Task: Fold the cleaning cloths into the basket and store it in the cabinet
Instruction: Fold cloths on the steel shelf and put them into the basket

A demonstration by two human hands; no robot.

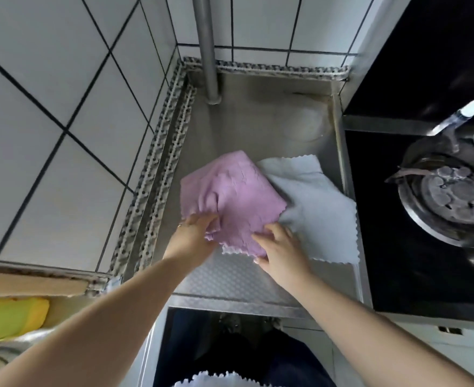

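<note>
Pink cleaning cloth (230, 196) on the steel counter (230, 277), overlapping a white cloth (319, 210); my left hand (195, 233) and right hand (279, 244) pinch its near edge. I should align corners before creasing.

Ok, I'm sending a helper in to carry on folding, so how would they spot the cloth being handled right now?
Find the steel counter in the tiled corner, left of the black gas hob. Two cloths lie on it: the pink zigzag-edged cloth partly covers the pale grey cloth. The pink one is on top, and both the left hand and right hand grip its near edge.
</note>
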